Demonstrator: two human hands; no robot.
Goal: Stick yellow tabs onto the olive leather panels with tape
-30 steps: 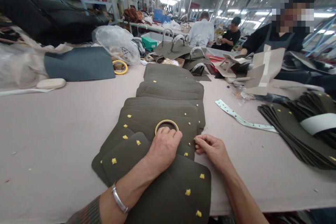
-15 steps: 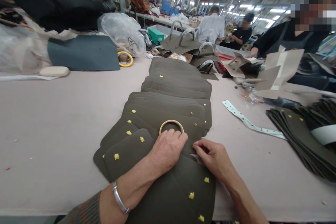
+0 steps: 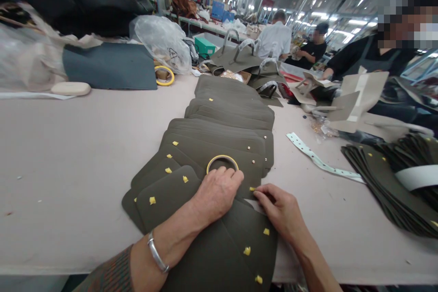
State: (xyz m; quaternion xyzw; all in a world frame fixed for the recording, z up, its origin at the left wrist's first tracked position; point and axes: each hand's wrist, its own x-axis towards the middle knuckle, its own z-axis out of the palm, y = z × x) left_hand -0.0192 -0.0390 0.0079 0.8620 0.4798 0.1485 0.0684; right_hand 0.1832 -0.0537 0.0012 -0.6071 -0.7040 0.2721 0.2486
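Dark olive panels (image 3: 219, 146) overlap in a long row down the middle of the table, several with small yellow tape pieces (image 3: 152, 200) on them. My left hand (image 3: 219, 191) is closed on the near side of a yellow tape roll (image 3: 222, 157), resting on the panels. Just right of it, my right hand (image 3: 278, 205) pinches at a small yellow tape piece (image 3: 252, 189) by a panel's right edge. Small metal studs (image 3: 253, 162) show on panels beyond the hands.
A mint perforated strip (image 3: 318, 159) and a fanned stack of dark panels (image 3: 379, 182) lie to the right. Behind are a grey-blue sheet (image 3: 109, 66), a plastic bag (image 3: 164, 41), another tape roll (image 3: 164, 75) and bag parts (image 3: 239, 57). A person (image 3: 369, 52) stands at the back right.
A yellow tape piece now shows on the panel at my right fingertips, where it was hidden before. My left hand has stayed on the roll. The view has shifted slightly.
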